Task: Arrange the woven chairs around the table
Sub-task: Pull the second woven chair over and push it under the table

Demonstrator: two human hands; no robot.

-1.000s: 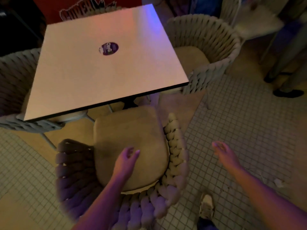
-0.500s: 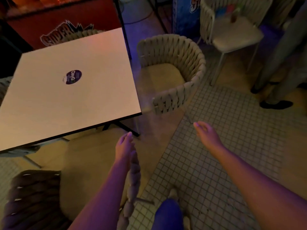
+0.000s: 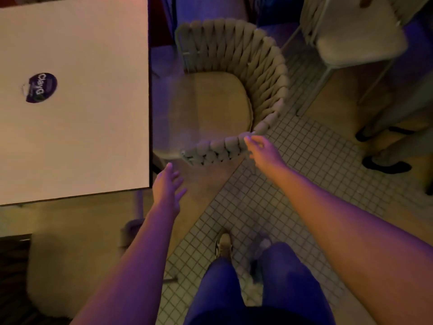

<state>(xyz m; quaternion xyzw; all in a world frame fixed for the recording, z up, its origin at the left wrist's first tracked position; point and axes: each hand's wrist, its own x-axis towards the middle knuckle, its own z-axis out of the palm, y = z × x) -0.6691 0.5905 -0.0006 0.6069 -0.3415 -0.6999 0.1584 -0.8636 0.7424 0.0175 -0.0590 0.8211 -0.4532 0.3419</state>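
A square white table [image 3: 82, 137] with a round dark sticker [image 3: 41, 87] fills the upper left. To its right stands a woven rope chair [image 3: 264, 73] with a tan seat cushion [image 3: 215, 102], facing the table. My right hand [image 3: 263, 151] is open, its fingertips touching the chair's near woven armrest. My left hand [image 3: 167, 186] is open with fingers spread, hovering by the table's near right corner, short of the chair. A second woven chair [image 3: 14, 277] with a cushion shows at the bottom left, partly cut off.
Another chair with a pale seat [image 3: 358, 38] stands at the top right. A person's legs and dark shoes [image 3: 386, 164] are at the right edge. My own legs and shoe [image 3: 223, 245] are on the small-tiled floor [image 3: 304, 184] below.
The view has swung right from the near chair to the chair beside the table. Both hands have reached forward; my right hand now touches that chair's armrest.
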